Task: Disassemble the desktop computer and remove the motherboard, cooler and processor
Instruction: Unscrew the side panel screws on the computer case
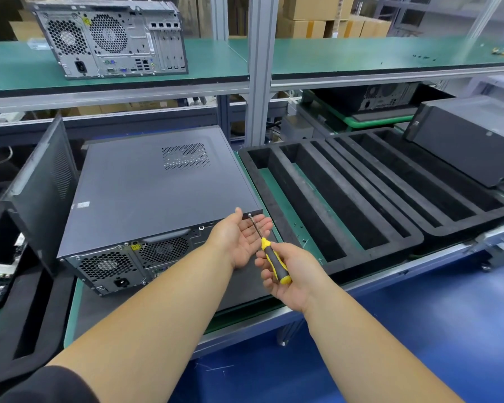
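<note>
A grey desktop computer (pixel 146 193) lies on its side on the green bench mat, closed side panel up and rear fans facing me. My right hand (pixel 285 274) grips a yellow-and-black screwdriver (pixel 271 257). Its tip rests on a screw (pixel 249 215) at the near right rear corner of the case. My left hand (pixel 242 237) is held palm up with fingers apart just under the shaft, beside that corner. The motherboard, cooler and processor are hidden inside the case.
A black foam tray (pixel 361 199) with long slots lies to the right. A loose dark side panel (pixel 41 193) leans at the left. Another computer (pixel 111 39) stands on the upper shelf, and a dark case (pixel 472 146) sits at far right.
</note>
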